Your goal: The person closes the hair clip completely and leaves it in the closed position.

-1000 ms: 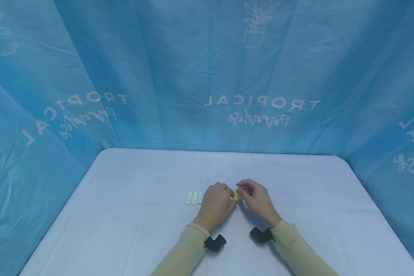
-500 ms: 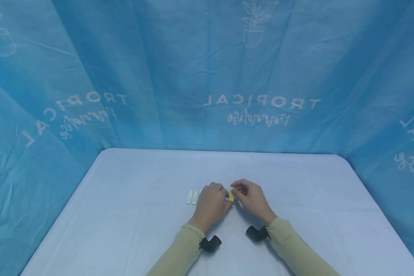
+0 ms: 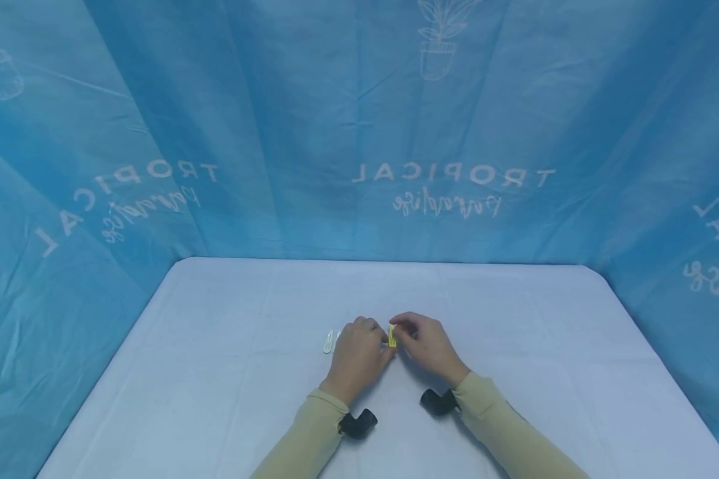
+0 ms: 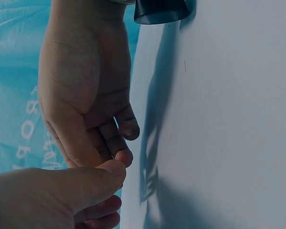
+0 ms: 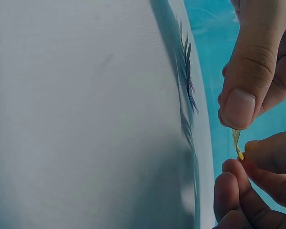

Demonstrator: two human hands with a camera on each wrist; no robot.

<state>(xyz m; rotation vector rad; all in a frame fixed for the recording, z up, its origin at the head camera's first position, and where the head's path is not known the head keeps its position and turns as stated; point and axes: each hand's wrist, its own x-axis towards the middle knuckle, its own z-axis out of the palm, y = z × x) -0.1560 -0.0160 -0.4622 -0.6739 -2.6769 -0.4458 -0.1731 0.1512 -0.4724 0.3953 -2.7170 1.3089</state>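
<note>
A small yellow snap hair clip (image 3: pixel 392 336) stands between my two hands above the table. My right hand (image 3: pixel 427 347) pinches one end of it between thumb and fingers. My left hand (image 3: pixel 359 354) grips the other end with its fingertips. In the right wrist view the yellow clip (image 5: pixel 236 143) shows edge-on, bridging the right thumb (image 5: pixel 240 107) and the left fingertips. The left wrist view shows both hands meeting, with the clip hidden by fingers. Pale hair clips (image 3: pixel 328 342) lie on the table just left of my left hand, which partly covers them.
A white cloth covers the table (image 3: pixel 216 372). Blue printed curtains (image 3: pixel 311 133) hang behind it and at both sides. Black curved wrist mounts (image 3: pixel 358 424) stick out inward from both sleeves. In the right wrist view several clips (image 5: pixel 187 67) lie in a row near the table's edge.
Both hands have shifted left together, carrying the yellow hair clip between them. My left hand now hides more of the pale clips. The grip of both hands looks the same.
</note>
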